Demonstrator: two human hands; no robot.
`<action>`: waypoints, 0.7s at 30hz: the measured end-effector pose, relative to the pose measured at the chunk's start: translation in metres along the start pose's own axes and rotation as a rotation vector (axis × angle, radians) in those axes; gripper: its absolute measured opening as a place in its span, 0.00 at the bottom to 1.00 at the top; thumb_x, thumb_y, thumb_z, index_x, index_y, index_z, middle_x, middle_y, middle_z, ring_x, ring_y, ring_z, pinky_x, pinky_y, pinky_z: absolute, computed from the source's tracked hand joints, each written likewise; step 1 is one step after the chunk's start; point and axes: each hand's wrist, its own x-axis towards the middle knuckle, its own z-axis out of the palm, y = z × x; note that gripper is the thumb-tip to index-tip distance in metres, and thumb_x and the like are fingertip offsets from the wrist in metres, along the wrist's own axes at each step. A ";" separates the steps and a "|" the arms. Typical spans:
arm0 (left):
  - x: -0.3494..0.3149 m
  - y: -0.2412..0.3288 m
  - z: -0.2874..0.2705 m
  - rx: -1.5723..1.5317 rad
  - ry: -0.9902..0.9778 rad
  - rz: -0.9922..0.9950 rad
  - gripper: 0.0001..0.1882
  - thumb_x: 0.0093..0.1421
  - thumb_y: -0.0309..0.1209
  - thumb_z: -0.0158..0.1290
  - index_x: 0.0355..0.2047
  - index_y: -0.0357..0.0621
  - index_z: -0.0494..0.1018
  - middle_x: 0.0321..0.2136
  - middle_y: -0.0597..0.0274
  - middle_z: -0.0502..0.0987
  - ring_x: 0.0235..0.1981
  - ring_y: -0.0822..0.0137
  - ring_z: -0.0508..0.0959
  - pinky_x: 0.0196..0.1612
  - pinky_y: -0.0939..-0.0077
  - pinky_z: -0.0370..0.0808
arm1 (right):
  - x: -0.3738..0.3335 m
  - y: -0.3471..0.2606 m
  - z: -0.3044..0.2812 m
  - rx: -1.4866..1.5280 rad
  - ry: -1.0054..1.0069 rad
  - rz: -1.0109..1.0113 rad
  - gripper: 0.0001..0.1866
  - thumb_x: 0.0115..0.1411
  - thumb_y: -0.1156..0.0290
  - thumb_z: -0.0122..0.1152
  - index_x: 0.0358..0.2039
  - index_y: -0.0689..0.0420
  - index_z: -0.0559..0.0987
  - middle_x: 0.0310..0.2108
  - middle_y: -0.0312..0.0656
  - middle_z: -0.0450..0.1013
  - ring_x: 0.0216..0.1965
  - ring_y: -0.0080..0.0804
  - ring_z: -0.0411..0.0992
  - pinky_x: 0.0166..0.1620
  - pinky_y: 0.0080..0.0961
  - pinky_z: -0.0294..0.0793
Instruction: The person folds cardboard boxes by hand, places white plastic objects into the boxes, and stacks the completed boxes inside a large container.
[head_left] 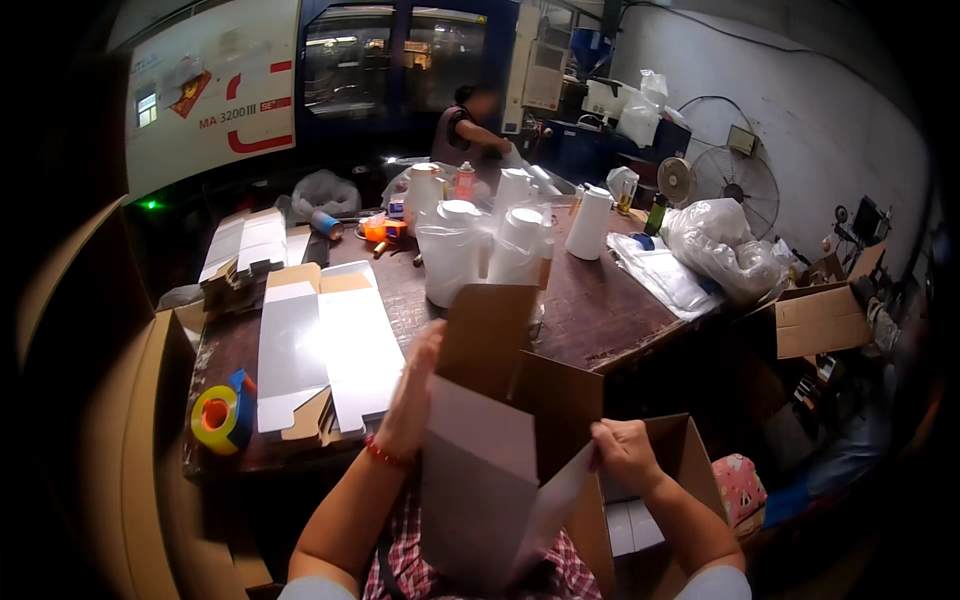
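In front of my body stands a white cardboard box (pixel 480 480) with a brown inside, its top open and flaps raised. Against its left side lies my left hand (pixel 408 395), fingers stretched out flat and pointing up. My right hand (pixel 625 453) is closed on the edge of a flap at the box's right side. Left of the box, flat white cartons (pixel 290 340) lie in a stack on the dark red table (pixel 600 320). Several white jugs (pixel 452 250), some wrapped in clear plastic, stand on the table beyond the box.
A tape roll in a dispenser (pixel 222 415) sits at the table's near left corner. An open brown carton (pixel 685 450) with white boxes inside is below my right arm. Plastic bags (pixel 725 240) and a fan (pixel 735 185) are at the right. Across the table another person (pixel 468 130) reaches toward it.
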 end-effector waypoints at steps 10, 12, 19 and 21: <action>0.012 0.045 -0.053 0.219 0.290 0.201 0.27 0.58 0.20 0.46 0.57 0.36 0.51 0.48 0.50 0.69 0.46 0.68 0.72 0.48 0.79 0.73 | 0.163 0.018 0.024 0.625 -0.407 -0.191 0.19 0.69 0.60 0.50 0.29 0.60 0.80 0.23 0.39 0.77 0.24 0.23 0.75 0.29 0.22 0.75; 0.010 0.025 -0.060 0.284 0.270 0.189 0.24 0.57 0.17 0.46 0.53 0.38 0.53 0.48 0.52 0.69 0.43 0.72 0.72 0.44 0.83 0.72 | 0.227 0.032 0.012 -0.180 0.015 -0.487 0.09 0.61 0.68 0.57 0.42 0.54 0.78 0.40 0.42 0.75 0.40 0.35 0.75 0.43 0.34 0.75; 0.014 -0.006 -0.061 0.325 0.232 0.372 0.20 0.54 0.12 0.44 0.42 0.48 0.56 0.64 0.38 0.55 0.55 0.64 0.69 0.52 0.72 0.71 | 0.388 0.124 0.003 -1.654 0.116 -0.927 0.16 0.57 0.58 0.56 0.46 0.38 0.79 0.71 0.32 0.48 0.73 0.36 0.39 0.70 0.55 0.32; 0.010 -0.005 -0.060 0.288 0.307 0.415 0.19 0.54 0.11 0.44 0.41 0.49 0.58 0.64 0.41 0.55 0.58 0.60 0.68 0.58 0.66 0.68 | 0.400 0.117 0.008 -1.745 0.027 -0.910 0.13 0.57 0.59 0.56 0.43 0.40 0.80 0.70 0.32 0.50 0.73 0.36 0.39 0.70 0.54 0.32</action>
